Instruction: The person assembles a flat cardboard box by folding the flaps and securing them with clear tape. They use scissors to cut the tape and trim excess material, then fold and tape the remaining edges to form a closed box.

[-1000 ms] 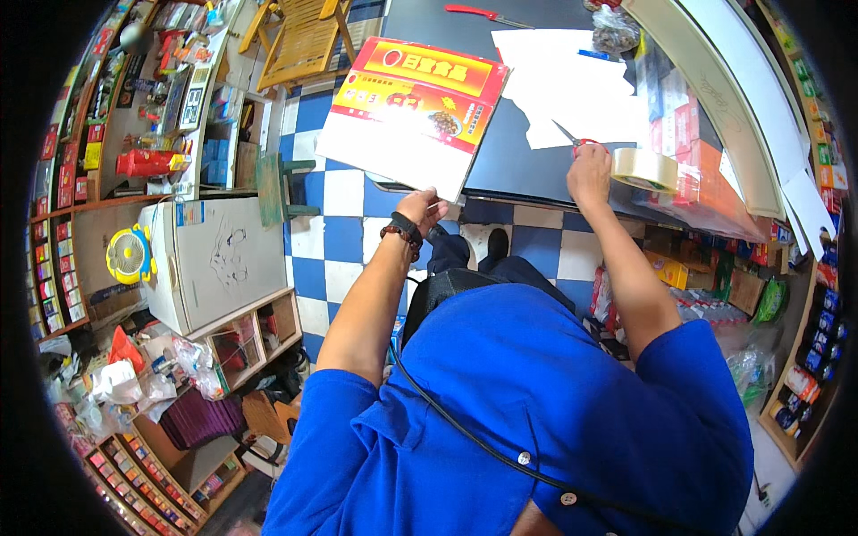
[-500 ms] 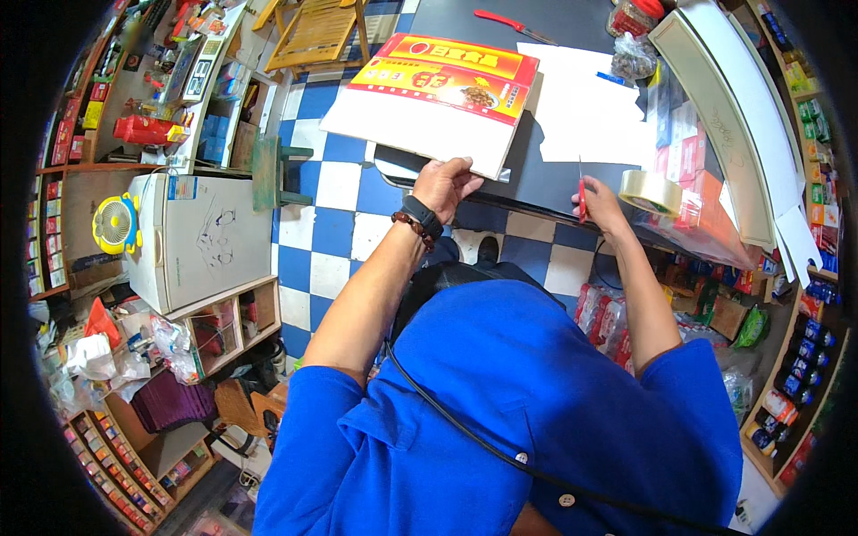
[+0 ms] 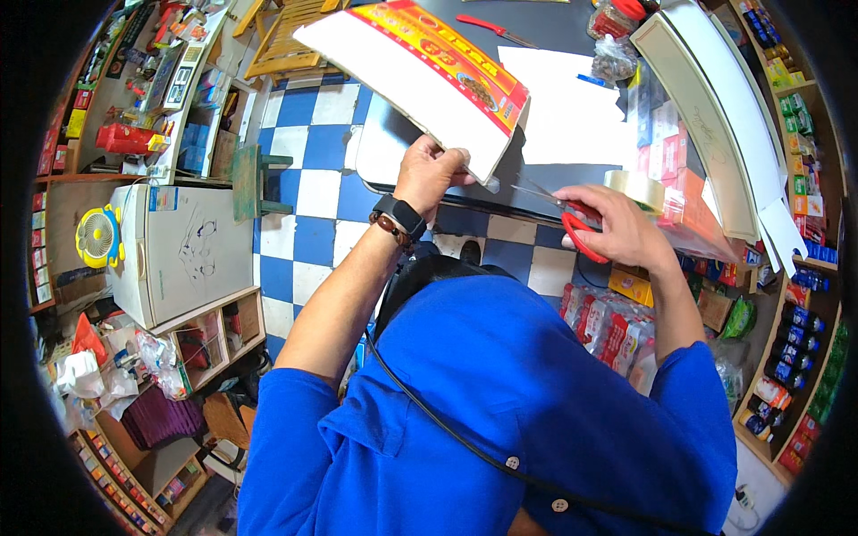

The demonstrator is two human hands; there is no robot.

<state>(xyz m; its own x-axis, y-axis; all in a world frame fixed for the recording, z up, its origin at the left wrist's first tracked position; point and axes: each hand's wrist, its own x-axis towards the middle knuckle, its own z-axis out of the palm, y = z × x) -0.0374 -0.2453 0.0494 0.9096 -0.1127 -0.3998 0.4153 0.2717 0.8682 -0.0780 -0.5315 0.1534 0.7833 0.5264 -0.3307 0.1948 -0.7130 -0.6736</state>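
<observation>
Shop interior, checkered floor (image 3: 313, 188) below a dark table (image 3: 572, 27). Upper centre: my left hand (image 3: 429, 170) grips the card (image 3: 420, 71), tilted; my right hand (image 3: 617, 228) grips red scissors (image 3: 572, 219), blades parted, tips just beside the card's lower corner. No finished cut is visible yet.

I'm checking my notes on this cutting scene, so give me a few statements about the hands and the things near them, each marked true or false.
1. The left hand holds the box by its lower edge. True.
2. The right hand holds a knife. False: it holds red-handled scissors.
3. The scissor blades point toward the box. True.
4. A tape roll sits just beyond the right hand. True.
5. The left wrist is bare. False: it wears a dark watch and a bead bracelet.
6. The floor is plain grey. False: it has blue and white checked tiles.
</observation>
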